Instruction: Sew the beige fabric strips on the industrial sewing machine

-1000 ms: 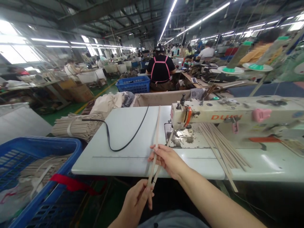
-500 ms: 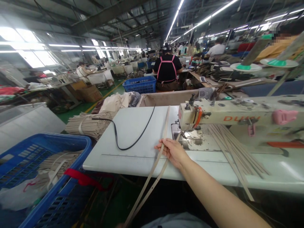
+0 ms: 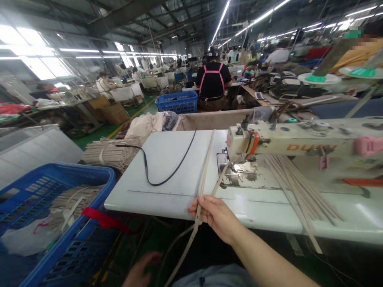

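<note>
My right hand [image 3: 215, 217] pinches a narrow beige strap [image 3: 205, 167] at the table's front edge. One length runs from the fingers up the white tabletop; another reaches toward the needle area of the sewing machine [image 3: 239, 145]. Below the fingers, a strap with small dark holes or marks hangs past the edge toward my lap. My left hand [image 3: 140, 271] is low at the bottom, left of the hanging strap and apart from it; motion smears its fingers. A thin black cord [image 3: 161, 185] lies curved on the tabletop [image 3: 131, 199].
Several loose beige strips [image 3: 302, 187] lie under the machine arm, some overhanging the front edge. A tied bundle of strips [image 3: 104, 153] sits left of the table. A blue basket [image 3: 98, 175] with more strips stands at lower left. Ahead, a person in a pink-strapped apron [image 3: 213, 81] sits.
My right hand has slid down toward the table's front edge, still pinching the strap. My left hand has come into view at the bottom, and the hanging strap lengths have shifted.
</note>
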### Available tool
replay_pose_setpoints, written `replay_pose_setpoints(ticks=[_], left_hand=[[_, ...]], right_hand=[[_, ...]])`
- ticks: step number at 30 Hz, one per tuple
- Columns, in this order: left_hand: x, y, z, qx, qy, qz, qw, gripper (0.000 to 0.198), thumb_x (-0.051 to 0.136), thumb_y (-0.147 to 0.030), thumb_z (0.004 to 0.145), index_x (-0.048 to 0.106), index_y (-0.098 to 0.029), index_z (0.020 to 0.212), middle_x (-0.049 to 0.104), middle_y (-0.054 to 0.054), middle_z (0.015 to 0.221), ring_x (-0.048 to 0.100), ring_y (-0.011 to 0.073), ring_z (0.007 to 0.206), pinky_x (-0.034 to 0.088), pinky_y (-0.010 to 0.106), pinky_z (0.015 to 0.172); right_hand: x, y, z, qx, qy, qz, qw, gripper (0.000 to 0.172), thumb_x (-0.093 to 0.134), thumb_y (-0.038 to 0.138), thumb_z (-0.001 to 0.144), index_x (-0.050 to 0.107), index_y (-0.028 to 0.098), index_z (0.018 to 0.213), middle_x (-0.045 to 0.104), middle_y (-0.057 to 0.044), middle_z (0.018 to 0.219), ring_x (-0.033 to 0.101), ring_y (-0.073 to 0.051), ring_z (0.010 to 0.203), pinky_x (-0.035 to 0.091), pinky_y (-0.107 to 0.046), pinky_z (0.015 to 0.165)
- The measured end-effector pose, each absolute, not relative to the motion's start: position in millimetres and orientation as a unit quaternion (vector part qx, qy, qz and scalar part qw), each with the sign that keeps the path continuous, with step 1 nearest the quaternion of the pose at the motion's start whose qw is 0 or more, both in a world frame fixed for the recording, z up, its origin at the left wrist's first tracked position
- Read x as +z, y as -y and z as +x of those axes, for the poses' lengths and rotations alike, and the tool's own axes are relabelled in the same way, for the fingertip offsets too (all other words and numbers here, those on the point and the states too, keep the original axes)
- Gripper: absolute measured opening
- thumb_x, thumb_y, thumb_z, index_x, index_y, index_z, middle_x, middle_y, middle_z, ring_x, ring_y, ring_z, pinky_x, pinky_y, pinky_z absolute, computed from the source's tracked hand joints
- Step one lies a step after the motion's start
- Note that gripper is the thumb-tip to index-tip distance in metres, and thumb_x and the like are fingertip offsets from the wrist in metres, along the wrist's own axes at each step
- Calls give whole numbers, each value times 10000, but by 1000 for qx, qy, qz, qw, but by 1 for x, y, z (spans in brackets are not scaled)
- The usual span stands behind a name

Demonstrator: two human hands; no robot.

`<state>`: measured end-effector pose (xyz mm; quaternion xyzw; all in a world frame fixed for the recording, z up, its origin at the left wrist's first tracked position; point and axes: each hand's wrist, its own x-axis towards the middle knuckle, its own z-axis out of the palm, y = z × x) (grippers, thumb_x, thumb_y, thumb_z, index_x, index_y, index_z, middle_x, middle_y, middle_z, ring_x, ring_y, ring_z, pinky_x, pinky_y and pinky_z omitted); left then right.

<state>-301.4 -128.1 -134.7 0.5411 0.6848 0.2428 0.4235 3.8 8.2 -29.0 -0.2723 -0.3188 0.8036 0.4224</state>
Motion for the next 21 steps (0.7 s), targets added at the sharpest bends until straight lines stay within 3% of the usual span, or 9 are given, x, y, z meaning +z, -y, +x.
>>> replay_pose_setpoints(ticks=[5,7,11,14,19,21], left_hand=[[-60,78,-232,409,-553,451,569,497,599,-536,940,695,-196,1288,723,117,1263,639,282,1226,441,432,1138],[-38,65,-205,415,-519,448,598,513,585,-558,956,687,-185,1294,734,119,1197,660,264,1137,492,411,1058],[-26,58,-180,399,-537,480,568,437,660,-534,920,713,-169,1154,727,55,899,652,199,859,524,319,838],[-28,66,-183,362,-530,524,560,378,666,-532,912,725,-169,1002,710,50,866,643,198,826,506,305,794],[-30,84,-203,265,-518,639,503,290,685,-468,906,802,-206,947,710,70,983,654,212,947,483,292,869],[-37,88,-214,187,-510,688,481,194,712,-396,877,824,-239,893,715,57,984,667,209,935,487,286,861]], right_hand=[[-41,25,-8,816,435,-235,300,441,772,576,829,803,156,958,749,-83,951,690,-202,945,517,-345,938],[-51,34,-11,786,517,-239,239,378,743,539,845,819,179,933,742,-55,874,669,-184,844,511,-312,841],[-68,40,-6,689,656,-264,158,151,696,286,796,816,198,821,728,-25,780,633,-176,753,474,-286,726],[-63,31,3,702,602,-314,213,182,628,278,797,782,185,820,741,-41,802,660,-181,767,464,-267,667],[-30,7,15,764,411,-321,379,408,665,413,833,712,179,1163,777,-109,1041,733,-225,951,413,-225,597],[-21,-3,16,759,370,-327,424,462,731,465,825,694,166,1175,776,-111,1025,733,-211,915,424,-225,617]])
